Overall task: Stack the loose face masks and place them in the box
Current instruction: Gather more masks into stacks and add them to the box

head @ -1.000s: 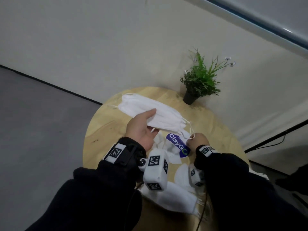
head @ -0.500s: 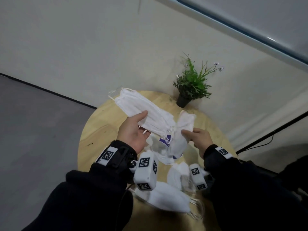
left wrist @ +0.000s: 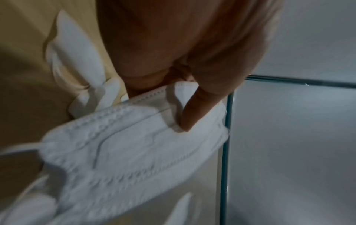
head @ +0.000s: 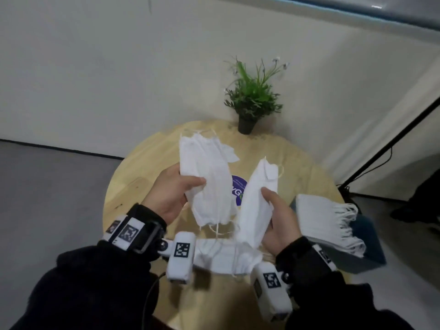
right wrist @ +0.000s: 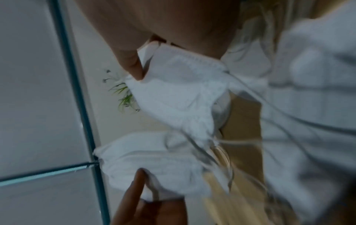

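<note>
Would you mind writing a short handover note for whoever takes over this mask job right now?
Left hand holds a small stack of masks upright above the table.
Right hand holds a single mask beside that stack, not yet joined to it.
More loose masks lie on the table near the wrists.
The box at the table's right edge already has masks in it.
Left: add the single mask, gather the rest, box them.

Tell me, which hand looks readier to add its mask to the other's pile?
Probably the right hand: it holds one single mask beside the stack of masks gripped by the left hand.
</note>
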### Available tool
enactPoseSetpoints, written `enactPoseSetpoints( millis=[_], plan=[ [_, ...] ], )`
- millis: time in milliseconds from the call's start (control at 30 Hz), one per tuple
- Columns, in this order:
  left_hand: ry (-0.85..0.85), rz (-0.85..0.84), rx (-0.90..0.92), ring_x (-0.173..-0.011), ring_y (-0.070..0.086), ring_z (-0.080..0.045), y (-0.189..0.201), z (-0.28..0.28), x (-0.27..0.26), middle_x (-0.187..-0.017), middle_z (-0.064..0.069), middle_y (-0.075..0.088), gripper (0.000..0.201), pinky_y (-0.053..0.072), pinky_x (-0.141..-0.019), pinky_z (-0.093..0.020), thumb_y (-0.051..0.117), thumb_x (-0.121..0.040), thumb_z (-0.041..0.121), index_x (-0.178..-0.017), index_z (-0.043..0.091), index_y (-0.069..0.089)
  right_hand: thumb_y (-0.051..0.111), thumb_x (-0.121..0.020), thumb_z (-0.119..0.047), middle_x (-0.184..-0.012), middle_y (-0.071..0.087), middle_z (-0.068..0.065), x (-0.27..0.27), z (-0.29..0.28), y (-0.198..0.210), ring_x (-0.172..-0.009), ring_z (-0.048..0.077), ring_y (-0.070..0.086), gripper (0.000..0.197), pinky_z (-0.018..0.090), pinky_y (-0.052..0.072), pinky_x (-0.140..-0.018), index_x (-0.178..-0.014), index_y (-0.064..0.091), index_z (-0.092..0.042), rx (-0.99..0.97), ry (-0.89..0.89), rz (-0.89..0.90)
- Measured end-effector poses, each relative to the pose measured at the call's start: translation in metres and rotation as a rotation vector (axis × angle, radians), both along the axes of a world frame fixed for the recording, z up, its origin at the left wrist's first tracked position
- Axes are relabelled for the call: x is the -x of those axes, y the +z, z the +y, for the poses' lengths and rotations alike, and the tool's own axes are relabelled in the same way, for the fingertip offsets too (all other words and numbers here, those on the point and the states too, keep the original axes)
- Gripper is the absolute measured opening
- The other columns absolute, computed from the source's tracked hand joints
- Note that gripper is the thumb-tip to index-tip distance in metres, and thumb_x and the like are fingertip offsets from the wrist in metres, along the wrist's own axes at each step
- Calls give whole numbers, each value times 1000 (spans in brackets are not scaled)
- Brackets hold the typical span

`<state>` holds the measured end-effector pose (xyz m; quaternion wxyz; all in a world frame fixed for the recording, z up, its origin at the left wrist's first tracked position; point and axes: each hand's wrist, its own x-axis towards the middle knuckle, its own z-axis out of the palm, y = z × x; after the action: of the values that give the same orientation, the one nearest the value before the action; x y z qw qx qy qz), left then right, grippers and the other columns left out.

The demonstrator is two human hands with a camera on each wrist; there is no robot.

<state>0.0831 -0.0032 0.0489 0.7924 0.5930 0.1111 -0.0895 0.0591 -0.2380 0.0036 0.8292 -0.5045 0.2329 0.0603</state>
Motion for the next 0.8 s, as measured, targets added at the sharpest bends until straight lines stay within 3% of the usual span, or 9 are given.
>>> enactPoseSetpoints(
  millis=[100, 167, 400, 533, 633, 700, 800],
  plan=[
    [-133, -23, -196, -102, 75, -35, 10, 1, 16, -110, -13, 79, 28, 57, -91, -46, 64, -90, -10, -113, 2, 73, 78, -88, -31, -111, 78, 16, -6, -2, 16, -111, 40, 71, 29, 56, 55, -101, -107, 79, -9, 223, 27, -179],
    [-166, -18, -249, -97, 76, -33, 12, -1, 26, -108, -14, 79, 23, 56, -87, -44, 64, -92, -6, -112, 2, 73, 72, -96, -23, -100, 80, 14, -1, -4, 23, -96, 34, 74, 16, 44, 59, -84, -94, 80, -9, 285, 49, -229],
    [-136, 34, -188, -103, 75, -35, -9, -31, 39, -113, -14, 78, 26, 56, -96, -54, 66, -93, 0, -118, 5, 73, 66, -96, -9, -101, 81, 7, 4, -11, 21, -88, 26, 75, 16, 35, 58, -68, -105, 78, -14, 304, 173, -231],
    [-205, -40, -257, -98, 77, -31, -4, -40, 21, -108, -9, 80, 23, 60, -88, -46, 68, -94, 3, -116, 8, 74, 67, -99, -24, -90, 77, 9, 5, -12, 23, -80, 24, 72, 16, 33, 57, -62, -99, 75, -10, 242, 137, -158],
    [-231, -50, -303, -97, 78, -27, -8, -38, 17, -107, -5, 81, 23, 61, -86, -44, 68, -95, 3, -115, 11, 75, 66, -99, -40, -100, 80, 9, 5, -8, 19, -87, 26, 76, 35, 40, 59, -73, -108, 76, -7, 258, 129, -127],
    [-244, -41, -318, -94, 78, -25, -12, -35, 16, -104, -5, 81, 23, 61, -82, -41, 68, -94, 2, -114, 11, 75, 65, -97, -49, -104, 80, 9, 4, -3, 17, -97, 31, 77, 42, 46, 59, -80, -111, 77, -11, 267, 132, -93],
    [-306, -32, -322, -88, 77, -18, -19, -34, 18, -101, -4, 81, 28, 59, -69, -27, 66, -92, -7, -113, 11, 74, 63, -90, -68, -106, 80, 11, 2, 1, 13, -98, 35, 76, 52, 48, 57, -78, -111, 80, -23, 275, 127, -23]
  ],
)
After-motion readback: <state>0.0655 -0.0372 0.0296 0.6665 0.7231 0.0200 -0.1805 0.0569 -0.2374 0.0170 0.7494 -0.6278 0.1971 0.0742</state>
